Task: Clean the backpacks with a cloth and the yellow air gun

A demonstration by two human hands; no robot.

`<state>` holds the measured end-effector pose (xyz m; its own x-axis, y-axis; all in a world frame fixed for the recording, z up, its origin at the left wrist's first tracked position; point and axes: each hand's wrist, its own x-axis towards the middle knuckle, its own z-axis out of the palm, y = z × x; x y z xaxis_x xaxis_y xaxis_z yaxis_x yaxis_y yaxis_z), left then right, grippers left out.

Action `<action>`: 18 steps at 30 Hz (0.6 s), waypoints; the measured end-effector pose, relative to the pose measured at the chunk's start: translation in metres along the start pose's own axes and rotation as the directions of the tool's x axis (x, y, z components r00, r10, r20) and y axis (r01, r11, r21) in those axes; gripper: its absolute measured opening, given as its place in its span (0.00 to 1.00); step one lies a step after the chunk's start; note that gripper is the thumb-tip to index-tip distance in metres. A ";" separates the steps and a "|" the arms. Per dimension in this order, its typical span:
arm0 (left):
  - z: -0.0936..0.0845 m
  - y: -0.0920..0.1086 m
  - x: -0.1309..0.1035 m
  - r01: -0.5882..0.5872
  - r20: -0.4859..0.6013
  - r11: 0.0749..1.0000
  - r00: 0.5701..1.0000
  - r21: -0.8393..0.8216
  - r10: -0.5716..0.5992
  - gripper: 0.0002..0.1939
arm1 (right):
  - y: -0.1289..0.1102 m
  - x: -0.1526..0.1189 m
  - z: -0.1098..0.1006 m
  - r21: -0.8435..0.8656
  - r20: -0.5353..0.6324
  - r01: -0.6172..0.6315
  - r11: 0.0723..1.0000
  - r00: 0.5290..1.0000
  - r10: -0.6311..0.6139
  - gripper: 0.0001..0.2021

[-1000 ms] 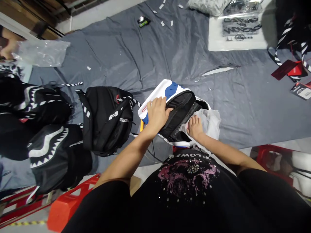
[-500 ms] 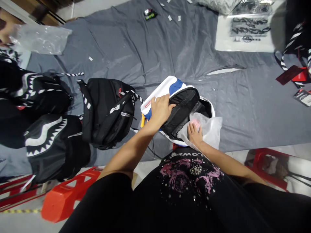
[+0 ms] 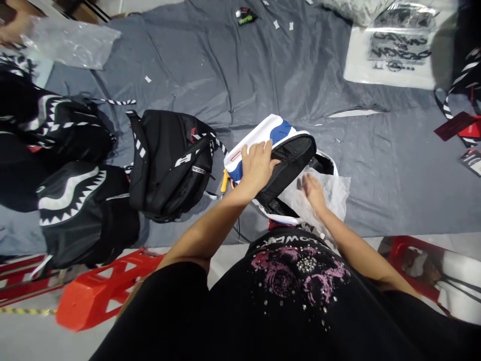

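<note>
A white and blue backpack [image 3: 248, 138] lies unzipped on the grey cloth, its black lining showing. My left hand [image 3: 257, 168] is closed over the edge of its lifted front panel, thumb on the inner side. Inside the opening is a crumpled translucent plastic bag [image 3: 336, 193], partly spilling over the right rim. My right hand [image 3: 313, 193] is at this bag, its fingers curled and somewhat blurred against the plastic. A small dark patch shows by the fingertips; I cannot make out what it is. Beside the backpack's left end lies a yellow-handled tool [image 3: 224, 181].
A black backpack [image 3: 169, 165] lies to the left, with shark-mouth backpacks [image 3: 75, 210] beyond it. A clear plastic bag [image 3: 75, 42] is at the far left near another person's hand [image 3: 15, 30]. Printed packaging [image 3: 398, 50] lies back right. Red stools [image 3: 86, 301] stand below the table edge.
My right hand has shifted from pressing flat on the plastic bag to curled fingers, and the pinkish patch under it no longer shows. My left hand keeps its hold. The whole view has shifted slightly.
</note>
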<state>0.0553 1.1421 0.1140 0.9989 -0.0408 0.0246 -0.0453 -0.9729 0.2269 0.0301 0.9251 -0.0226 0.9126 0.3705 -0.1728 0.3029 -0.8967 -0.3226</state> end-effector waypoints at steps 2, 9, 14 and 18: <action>0.005 0.013 -0.008 -0.140 0.003 0.990 0.990 -0.017 0.140 0.26 | 0.012 0.017 -0.006 -0.050 -0.076 -0.114 0.992 0.991 0.110 0.29; 0.063 0.032 -0.025 -0.562 0.432 0.801 0.682 -0.206 0.590 0.26 | 0.024 0.050 -0.009 -0.156 0.017 -0.194 0.969 0.980 0.198 0.13; 0.072 0.041 -0.021 -0.387 0.316 0.886 0.833 -0.254 0.454 0.24 | 0.028 0.037 -0.012 -0.166 0.077 -0.239 0.957 0.964 0.254 0.13; 0.080 0.059 -0.021 -0.410 0.348 0.813 0.754 -0.413 0.557 0.23 | 0.037 0.039 -0.020 -0.165 0.165 -0.250 0.954 0.947 0.276 0.13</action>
<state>0.0329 1.0673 0.0487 0.7331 -0.6518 -0.1942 -0.4525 -0.6806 0.5762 0.0823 0.9020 -0.0226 0.9026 0.1431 -0.4061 0.1065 -0.9881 -0.1113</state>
